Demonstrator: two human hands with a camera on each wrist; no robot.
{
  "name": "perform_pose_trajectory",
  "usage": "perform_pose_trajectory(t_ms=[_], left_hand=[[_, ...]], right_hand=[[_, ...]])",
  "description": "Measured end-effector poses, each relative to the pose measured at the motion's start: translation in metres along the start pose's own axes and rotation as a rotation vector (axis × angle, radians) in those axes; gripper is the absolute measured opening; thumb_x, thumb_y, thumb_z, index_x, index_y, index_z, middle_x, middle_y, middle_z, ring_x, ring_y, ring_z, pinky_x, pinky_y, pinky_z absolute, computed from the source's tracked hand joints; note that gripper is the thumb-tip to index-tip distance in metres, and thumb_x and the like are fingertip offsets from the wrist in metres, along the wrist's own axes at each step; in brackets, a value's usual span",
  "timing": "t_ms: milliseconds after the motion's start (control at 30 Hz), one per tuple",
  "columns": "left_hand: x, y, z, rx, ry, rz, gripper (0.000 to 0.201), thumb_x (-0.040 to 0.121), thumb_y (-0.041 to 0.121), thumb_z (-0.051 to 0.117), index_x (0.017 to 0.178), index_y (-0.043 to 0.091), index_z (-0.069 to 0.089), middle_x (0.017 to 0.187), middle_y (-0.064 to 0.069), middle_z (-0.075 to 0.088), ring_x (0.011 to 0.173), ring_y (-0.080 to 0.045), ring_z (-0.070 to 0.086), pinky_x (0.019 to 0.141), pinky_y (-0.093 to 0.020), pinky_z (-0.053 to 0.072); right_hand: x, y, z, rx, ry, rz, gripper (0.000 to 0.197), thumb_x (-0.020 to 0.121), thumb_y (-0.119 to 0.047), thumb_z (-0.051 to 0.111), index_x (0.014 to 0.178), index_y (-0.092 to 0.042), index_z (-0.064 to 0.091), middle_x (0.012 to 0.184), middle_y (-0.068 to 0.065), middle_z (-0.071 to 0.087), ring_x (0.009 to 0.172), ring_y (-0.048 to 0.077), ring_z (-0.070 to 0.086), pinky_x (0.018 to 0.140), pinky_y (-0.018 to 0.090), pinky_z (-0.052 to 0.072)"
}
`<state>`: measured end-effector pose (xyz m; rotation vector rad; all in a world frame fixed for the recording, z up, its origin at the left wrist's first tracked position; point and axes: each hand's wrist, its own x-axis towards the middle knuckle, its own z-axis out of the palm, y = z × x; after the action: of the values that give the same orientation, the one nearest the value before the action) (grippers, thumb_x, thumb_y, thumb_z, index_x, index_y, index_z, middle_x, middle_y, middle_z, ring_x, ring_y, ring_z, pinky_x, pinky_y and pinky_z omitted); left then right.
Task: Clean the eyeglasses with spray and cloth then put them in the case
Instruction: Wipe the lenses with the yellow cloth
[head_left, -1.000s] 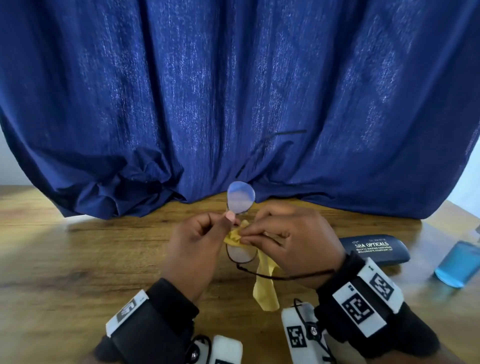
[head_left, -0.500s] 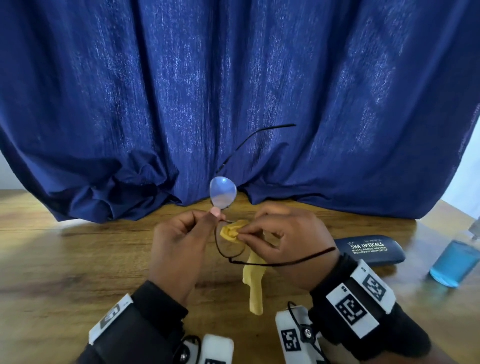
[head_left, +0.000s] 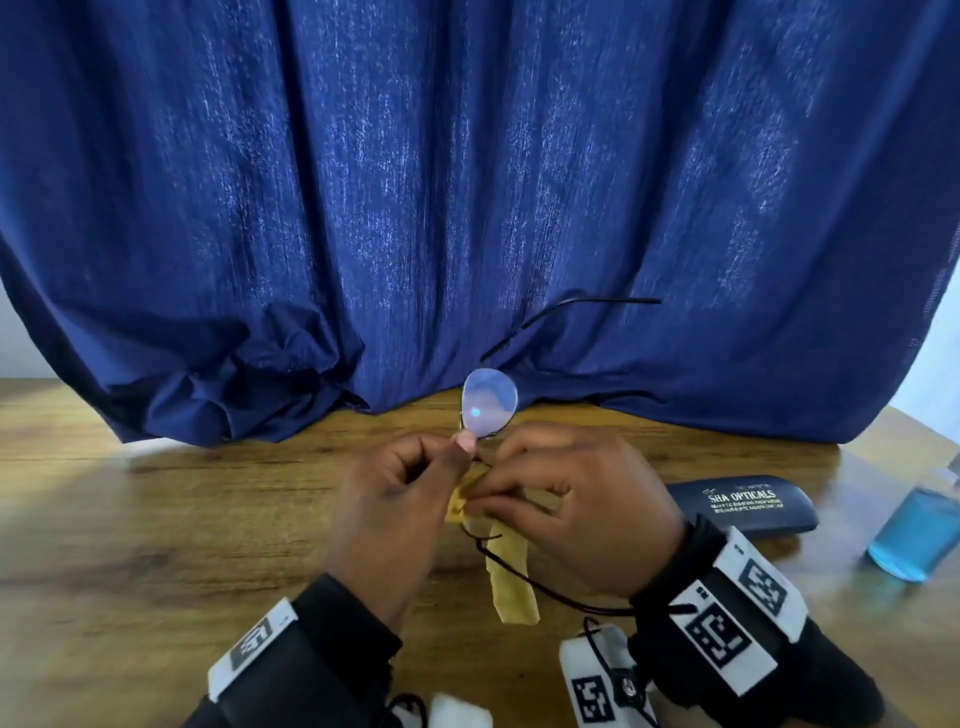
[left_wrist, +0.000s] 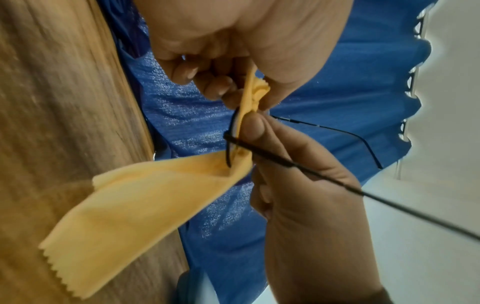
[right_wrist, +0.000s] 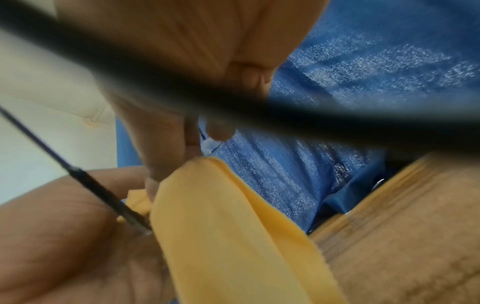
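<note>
Thin black-framed eyeglasses (head_left: 488, 402) are held upright over the wooden table (head_left: 156, 519), one lens above the other. My left hand (head_left: 467, 447) pinches the frame near the bridge, just below the upper lens. Below it, my right hand (head_left: 478, 504) pinches the yellow cloth (head_left: 511, 582) around the lower lens, which is mostly hidden. The cloth's free end (left_wrist: 124, 203) hangs down. One temple arm (head_left: 571, 309) points up and right, the other (head_left: 540, 584) runs back to my right wrist. In the right wrist view the cloth (right_wrist: 233, 226) fills the middle.
A closed dark eyeglass case (head_left: 743, 512) with white lettering lies right of my right hand. A spray bottle of blue liquid (head_left: 914, 535) stands at the far right edge. A blue curtain (head_left: 467, 182) hangs behind and bunches on the table's back.
My right fingers have worked the cloth over the lower lens, which now shows less. The glasses shifted left and then back right in my left hand's unchanged pinch.
</note>
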<state>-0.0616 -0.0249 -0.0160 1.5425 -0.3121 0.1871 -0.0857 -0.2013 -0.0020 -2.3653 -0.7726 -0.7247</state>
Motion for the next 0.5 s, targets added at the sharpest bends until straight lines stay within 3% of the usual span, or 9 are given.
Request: perform_pose_trajectory(t_ms=[67,167,267,367,500], left_hand=[[0.001,-0.001,-0.001,-0.006,-0.001,0.003,0.024,0.094,0.029,0.070,0.077,0.017,0.080,0.080,-0.004,0.080,0.083,-0.022,0.074,0.087,-0.044,0.059],[0.010,-0.002,-0.009,-0.048,0.052,0.005,0.023,0.095,0.029,0.070,0.080,0.017,0.082,0.083,-0.012,0.080,0.085,-0.031,0.073,0.091,-0.048,0.058],[0.006,-0.001,-0.005,-0.042,0.039,-0.006,0.023,0.094,0.029,0.070,0.077,0.018,0.081,0.081,-0.003,0.080,0.083,-0.020,0.074,0.091,-0.045,0.059],[0.002,0.000,-0.002,-0.011,-0.004,-0.004,0.023,0.094,0.029,0.070,0.077,0.019,0.081,0.083,-0.002,0.081,0.088,-0.020,0.076,0.094,-0.049,0.059],[0.014,0.000,-0.016,-0.069,0.088,-0.004,0.024,0.095,0.026,0.069,0.081,0.011,0.081,0.084,-0.004,0.082,0.087,-0.016,0.076,0.095,-0.042,0.059]], right_hand=[[0.000,0.007,-0.004,-0.013,0.063,0.054,0.013,0.088,-0.041,0.074,0.091,-0.030,0.081,0.088,-0.015,0.071,0.078,0.005,0.067,0.064,0.039,0.056],[0.000,0.010,-0.004,-0.017,0.059,0.058,0.014,0.087,-0.040,0.076,0.091,-0.028,0.081,0.086,-0.014,0.071,0.077,0.005,0.066,0.062,0.039,0.055],[0.001,-0.002,0.003,0.018,0.001,-0.023,0.011,0.086,-0.036,0.078,0.090,-0.026,0.083,0.086,-0.013,0.072,0.075,0.004,0.066,0.063,0.035,0.055],[0.000,0.002,0.001,-0.001,0.077,0.036,0.013,0.087,-0.039,0.075,0.090,-0.028,0.081,0.086,-0.013,0.072,0.077,0.007,0.067,0.063,0.039,0.056],[-0.001,0.013,0.001,0.027,0.081,0.065,0.012,0.087,-0.038,0.077,0.090,-0.026,0.082,0.084,-0.013,0.070,0.075,0.008,0.066,0.062,0.041,0.055]])
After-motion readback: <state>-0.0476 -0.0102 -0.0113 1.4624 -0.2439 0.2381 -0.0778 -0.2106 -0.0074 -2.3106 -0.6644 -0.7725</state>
